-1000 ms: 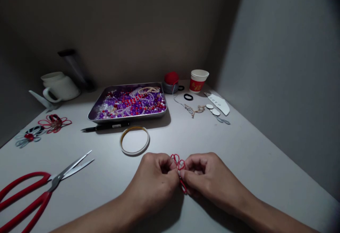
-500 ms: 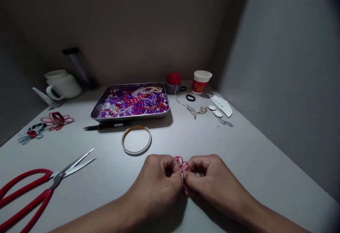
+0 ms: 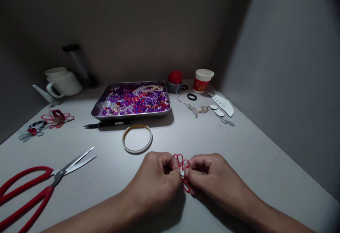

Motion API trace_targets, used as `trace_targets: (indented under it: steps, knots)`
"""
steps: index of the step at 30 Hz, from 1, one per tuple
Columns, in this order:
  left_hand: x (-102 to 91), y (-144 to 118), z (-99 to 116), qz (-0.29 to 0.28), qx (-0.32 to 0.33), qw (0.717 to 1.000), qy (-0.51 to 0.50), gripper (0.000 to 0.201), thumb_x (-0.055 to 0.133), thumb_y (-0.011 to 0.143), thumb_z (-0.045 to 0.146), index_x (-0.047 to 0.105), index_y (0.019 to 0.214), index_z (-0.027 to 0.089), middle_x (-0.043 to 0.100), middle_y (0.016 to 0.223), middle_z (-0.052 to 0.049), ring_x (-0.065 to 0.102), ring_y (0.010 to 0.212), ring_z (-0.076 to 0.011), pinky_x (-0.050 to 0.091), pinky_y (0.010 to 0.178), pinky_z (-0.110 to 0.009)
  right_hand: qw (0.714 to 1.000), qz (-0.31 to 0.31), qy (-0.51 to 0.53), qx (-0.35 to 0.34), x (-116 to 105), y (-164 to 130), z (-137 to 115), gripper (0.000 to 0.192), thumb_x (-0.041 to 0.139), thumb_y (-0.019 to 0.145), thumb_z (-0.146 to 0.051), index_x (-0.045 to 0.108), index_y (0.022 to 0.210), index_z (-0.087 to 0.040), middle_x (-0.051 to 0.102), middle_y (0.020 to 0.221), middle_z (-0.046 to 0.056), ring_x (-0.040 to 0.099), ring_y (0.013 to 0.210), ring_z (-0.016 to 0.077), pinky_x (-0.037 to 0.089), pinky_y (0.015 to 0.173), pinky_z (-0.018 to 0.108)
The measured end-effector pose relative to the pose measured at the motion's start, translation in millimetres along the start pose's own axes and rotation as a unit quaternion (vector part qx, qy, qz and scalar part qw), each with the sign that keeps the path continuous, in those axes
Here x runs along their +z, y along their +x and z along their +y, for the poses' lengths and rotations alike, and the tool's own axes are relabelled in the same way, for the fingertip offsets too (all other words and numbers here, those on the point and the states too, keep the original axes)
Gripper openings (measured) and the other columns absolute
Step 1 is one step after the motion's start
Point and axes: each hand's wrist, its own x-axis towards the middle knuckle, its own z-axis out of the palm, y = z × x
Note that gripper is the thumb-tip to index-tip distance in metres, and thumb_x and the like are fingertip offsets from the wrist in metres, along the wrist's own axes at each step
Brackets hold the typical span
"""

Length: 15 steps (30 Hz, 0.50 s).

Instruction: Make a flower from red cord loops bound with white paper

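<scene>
Between my two hands is a small flower of looped red cord (image 3: 179,158) with a white piece (image 3: 182,172) at its middle. My left hand (image 3: 159,178) pinches it from the left with thumb and forefinger. From the right, my right hand (image 3: 212,174) grips it the same way, the thumb close to the white centre. Red loops stick out above and below the fingertips; the flower's sides are hidden by my fingers. Both hands are just above the near part of the white table (image 3: 111,190).
Red-handled scissors (image 3: 57,178) lie partly spread at left. A tape roll (image 3: 136,151), pen (image 3: 106,124) and bead tray (image 3: 130,115) are ahead. Finished-looking cord flowers (image 3: 57,119) lie far left, near a white watering can (image 3: 65,84). Yarn (image 3: 175,77) and a paper cup (image 3: 202,84) stand at the back.
The red flower has turned more toward me, so its loops look more spread and the white centre shows between my thumbs. Both hands keep their pinch.
</scene>
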Motion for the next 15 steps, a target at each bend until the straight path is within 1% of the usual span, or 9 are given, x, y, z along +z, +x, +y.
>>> trace_targets:
  steps: [4, 8, 12, 15]
  knots:
    - [-0.8, 0.3, 0.6, 0.002, -0.006, 1.0, -0.024, 0.012, 0.047, 0.069, 0.017, 0.052, 0.059, 0.014, 0.049, 0.049, 0.003, 0.041, 0.043, -0.0072, 0.03, 0.041, -0.018, 1.0, -0.009, 0.021, 0.001, -0.1, -0.3, 1.2, 0.014, 0.046, 0.061, -0.011, 0.054, 0.052, -0.016, 0.053, 0.043, -0.003, 0.043, 0.039, 0.0074, 0.031, 0.04, 0.019]
    - [-0.1, -0.9, 4.1, -0.006, -0.006, 0.999, -0.042, 0.008, 0.049, 0.065, 0.012, 0.056, 0.061, 0.013, 0.052, 0.051, 0.002, 0.042, 0.045, -0.0069, 0.032, 0.042, -0.018, 0.999, -0.023, 0.042, 0.005, 0.3, -0.4, 1.1, 0.014, 0.047, 0.062, -0.011, 0.054, 0.051, -0.016, 0.054, 0.043, -0.003, 0.043, 0.039, 0.0074, 0.032, 0.04, 0.019]
    - [0.8, -1.4, 4.9, 0.012, -0.006, 1.0, -0.024, 0.007, 0.053, 0.066, 0.015, 0.052, 0.059, 0.014, 0.05, 0.051, 0.002, 0.04, 0.046, -0.0071, 0.029, 0.041, -0.018, 0.999, -0.022, 0.047, 0.011, 0.5, -0.8, 0.0, 0.013, 0.05, 0.064, -0.013, 0.055, 0.053, -0.016, 0.055, 0.044, -0.003, 0.045, 0.039, 0.0077, 0.034, 0.041, 0.019]
    - [0.3, -0.6, 4.0, 0.011, -0.01, 1.0, -0.016, 0.011, 0.055, 0.068, 0.019, 0.05, 0.059, 0.015, 0.051, 0.051, 0.002, 0.041, 0.046, -0.0078, 0.029, 0.041, -0.018, 0.999, -0.024, 0.042, 0.004, 0.6, -0.8, 0.2, 0.014, 0.051, 0.066, -0.014, 0.054, 0.052, -0.016, 0.054, 0.044, -0.002, 0.045, 0.04, 0.0079, 0.034, 0.041, 0.019]
